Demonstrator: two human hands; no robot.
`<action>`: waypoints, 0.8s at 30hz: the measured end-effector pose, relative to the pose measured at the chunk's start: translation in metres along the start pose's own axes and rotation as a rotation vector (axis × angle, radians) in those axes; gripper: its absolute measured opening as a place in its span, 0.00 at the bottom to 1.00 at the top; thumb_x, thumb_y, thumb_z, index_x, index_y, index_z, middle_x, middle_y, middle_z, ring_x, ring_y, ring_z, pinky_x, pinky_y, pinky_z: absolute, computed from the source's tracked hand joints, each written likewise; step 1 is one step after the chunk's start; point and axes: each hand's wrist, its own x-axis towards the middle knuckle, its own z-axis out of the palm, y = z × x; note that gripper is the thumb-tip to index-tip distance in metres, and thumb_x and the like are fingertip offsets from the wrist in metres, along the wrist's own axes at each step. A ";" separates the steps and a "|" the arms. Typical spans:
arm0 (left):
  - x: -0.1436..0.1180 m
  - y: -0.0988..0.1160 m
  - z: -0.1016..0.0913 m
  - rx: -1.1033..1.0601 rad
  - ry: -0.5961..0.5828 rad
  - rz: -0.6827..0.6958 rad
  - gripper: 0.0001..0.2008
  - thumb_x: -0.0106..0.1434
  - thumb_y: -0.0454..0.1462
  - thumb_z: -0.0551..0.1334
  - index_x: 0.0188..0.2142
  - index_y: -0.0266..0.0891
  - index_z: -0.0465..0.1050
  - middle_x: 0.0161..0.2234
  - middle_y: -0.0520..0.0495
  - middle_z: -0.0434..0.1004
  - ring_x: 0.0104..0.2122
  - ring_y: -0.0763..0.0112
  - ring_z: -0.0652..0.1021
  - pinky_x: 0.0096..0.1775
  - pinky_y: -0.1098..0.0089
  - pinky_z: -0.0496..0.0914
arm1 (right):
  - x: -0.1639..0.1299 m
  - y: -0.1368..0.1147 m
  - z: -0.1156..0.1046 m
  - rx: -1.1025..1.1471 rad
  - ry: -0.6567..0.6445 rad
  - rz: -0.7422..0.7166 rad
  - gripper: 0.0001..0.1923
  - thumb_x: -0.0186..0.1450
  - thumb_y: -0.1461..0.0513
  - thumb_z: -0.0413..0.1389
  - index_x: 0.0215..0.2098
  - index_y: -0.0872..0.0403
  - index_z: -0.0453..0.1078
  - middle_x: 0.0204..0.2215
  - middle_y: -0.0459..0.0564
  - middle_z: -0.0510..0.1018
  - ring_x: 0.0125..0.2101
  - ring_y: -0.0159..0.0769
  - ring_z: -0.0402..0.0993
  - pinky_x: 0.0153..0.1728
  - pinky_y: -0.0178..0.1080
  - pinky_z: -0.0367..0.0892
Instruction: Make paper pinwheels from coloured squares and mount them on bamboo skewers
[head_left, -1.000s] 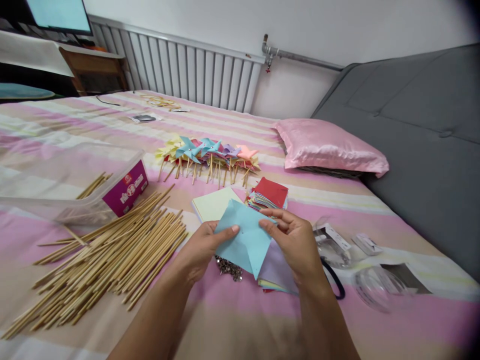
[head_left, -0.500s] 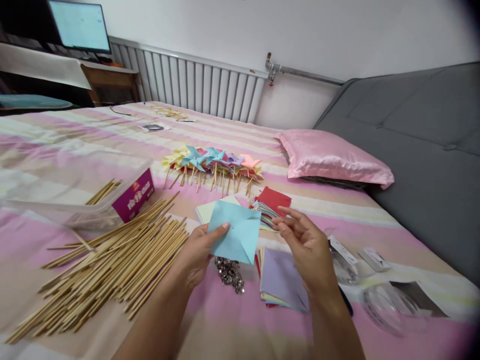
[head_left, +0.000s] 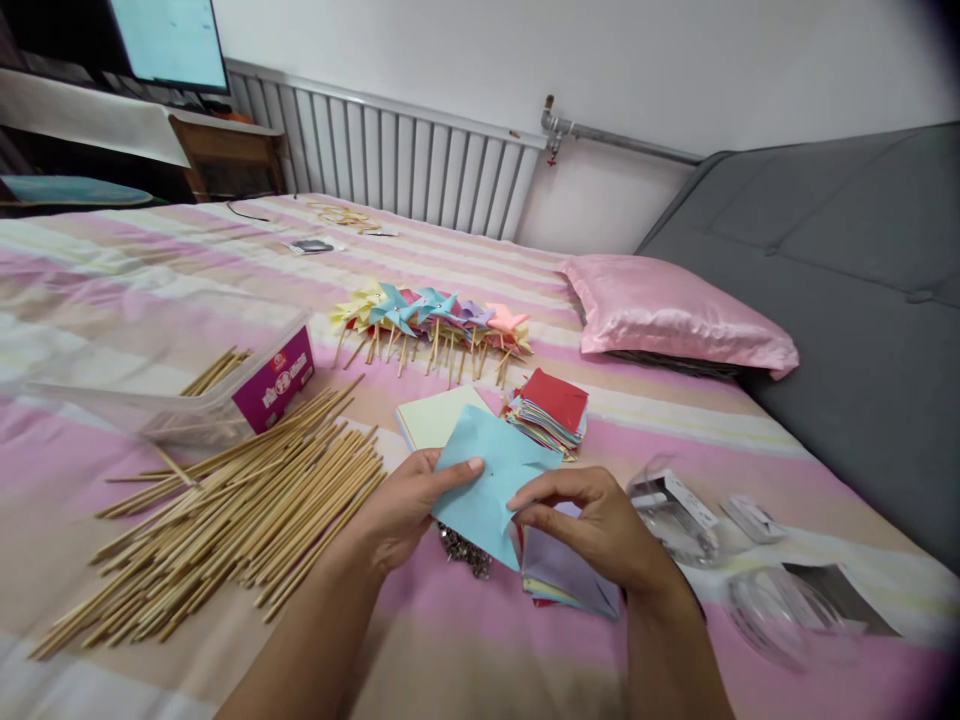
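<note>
A light blue square of paper (head_left: 491, 480), creased and cut, is held over the bed. My left hand (head_left: 405, 505) pinches its left edge with the thumb on top. My right hand (head_left: 592, 525) grips its lower right part with the fingertips. Under the paper lies a small heap of metal pins (head_left: 465, 548). A stack of cut paper squares with a lilac one on top (head_left: 566, 580) lies under my right hand.
A big pile of wooden sticks (head_left: 225, 510) lies left, beside a clear plastic box (head_left: 165, 375). Finished paper pinwheels (head_left: 431, 320) lie further back, with a coloured paper stack (head_left: 551, 408) and yellow sheet (head_left: 439, 415). Clear plastic packaging (head_left: 675, 505) sits right; a pink pillow (head_left: 675, 312) beyond.
My right hand had let go of the blue paper half a second ago and has come back down onto its lower right part. The left hand kept its hold throughout.
</note>
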 end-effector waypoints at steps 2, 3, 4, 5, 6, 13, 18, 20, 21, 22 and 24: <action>0.000 0.000 0.000 0.002 -0.007 0.000 0.15 0.48 0.42 0.71 0.32 0.32 0.78 0.25 0.45 0.79 0.24 0.72 0.75 0.29 0.73 0.68 | 0.001 0.000 0.000 -0.019 0.007 -0.017 0.07 0.60 0.58 0.60 0.28 0.52 0.78 0.24 0.45 0.80 0.26 0.32 0.73 0.30 0.33 0.67; 0.001 0.000 -0.001 0.005 -0.011 -0.001 0.16 0.48 0.42 0.70 0.32 0.32 0.78 0.25 0.45 0.79 0.23 0.72 0.75 0.28 0.73 0.68 | 0.001 0.000 0.000 -0.030 0.016 -0.017 0.08 0.60 0.58 0.59 0.27 0.53 0.77 0.24 0.46 0.79 0.26 0.32 0.73 0.29 0.33 0.66; 0.001 -0.001 -0.001 0.008 -0.017 -0.002 0.16 0.49 0.43 0.70 0.32 0.32 0.78 0.25 0.44 0.79 0.23 0.72 0.74 0.28 0.73 0.68 | 0.002 0.000 0.000 -0.040 0.026 -0.010 0.10 0.60 0.57 0.59 0.25 0.54 0.76 0.23 0.46 0.79 0.25 0.32 0.72 0.29 0.33 0.66; 0.002 -0.002 -0.002 0.013 -0.025 0.000 0.16 0.50 0.44 0.69 0.32 0.32 0.78 0.25 0.44 0.79 0.23 0.72 0.74 0.27 0.73 0.68 | 0.002 0.000 0.001 -0.046 0.032 0.000 0.11 0.60 0.56 0.59 0.24 0.55 0.75 0.22 0.46 0.78 0.25 0.32 0.71 0.29 0.33 0.65; 0.003 -0.004 -0.003 0.019 -0.035 0.005 0.16 0.51 0.45 0.69 0.32 0.32 0.78 0.25 0.44 0.79 0.23 0.73 0.74 0.27 0.74 0.68 | 0.003 0.001 0.001 -0.049 0.034 0.011 0.12 0.60 0.56 0.59 0.23 0.55 0.74 0.22 0.46 0.77 0.25 0.32 0.71 0.29 0.33 0.65; 0.008 -0.011 -0.006 0.059 -0.063 0.082 0.18 0.50 0.48 0.68 0.30 0.33 0.77 0.24 0.48 0.77 0.21 0.77 0.71 0.25 0.77 0.64 | 0.006 0.004 0.006 -0.065 0.058 0.103 0.13 0.60 0.57 0.57 0.22 0.56 0.69 0.19 0.45 0.72 0.22 0.29 0.68 0.25 0.31 0.63; 0.008 -0.009 -0.004 0.091 -0.043 0.078 0.16 0.50 0.46 0.69 0.28 0.33 0.76 0.24 0.49 0.76 0.20 0.79 0.69 0.25 0.78 0.62 | 0.006 0.005 0.007 -0.068 0.084 0.150 0.12 0.60 0.58 0.57 0.22 0.56 0.66 0.18 0.44 0.70 0.20 0.29 0.67 0.23 0.31 0.62; 0.008 -0.009 -0.003 0.106 -0.039 0.076 0.16 0.50 0.45 0.69 0.28 0.32 0.76 0.23 0.49 0.75 0.20 0.79 0.68 0.25 0.78 0.62 | 0.006 0.006 0.007 -0.077 0.095 0.153 0.12 0.59 0.58 0.57 0.21 0.56 0.66 0.18 0.44 0.69 0.20 0.28 0.66 0.23 0.31 0.62; 0.007 -0.008 -0.003 0.113 -0.036 0.075 0.16 0.50 0.45 0.69 0.27 0.32 0.76 0.22 0.50 0.74 0.20 0.79 0.68 0.25 0.78 0.61 | 0.006 0.006 0.007 -0.080 0.099 0.152 0.12 0.59 0.58 0.57 0.21 0.56 0.66 0.18 0.44 0.69 0.20 0.28 0.66 0.22 0.31 0.61; 0.007 -0.008 -0.002 0.120 -0.034 0.075 0.16 0.49 0.45 0.69 0.27 0.32 0.76 0.22 0.49 0.74 0.20 0.79 0.68 0.25 0.78 0.61 | 0.006 0.007 0.007 -0.079 0.100 0.150 0.12 0.59 0.58 0.57 0.21 0.56 0.66 0.18 0.44 0.69 0.20 0.28 0.66 0.22 0.31 0.61; 0.006 -0.008 -0.001 0.128 -0.038 0.075 0.16 0.48 0.45 0.70 0.26 0.32 0.76 0.22 0.49 0.75 0.20 0.78 0.69 0.25 0.77 0.62 | 0.006 0.007 0.007 -0.073 0.093 0.148 0.12 0.59 0.58 0.57 0.21 0.56 0.66 0.18 0.43 0.69 0.20 0.28 0.66 0.22 0.31 0.60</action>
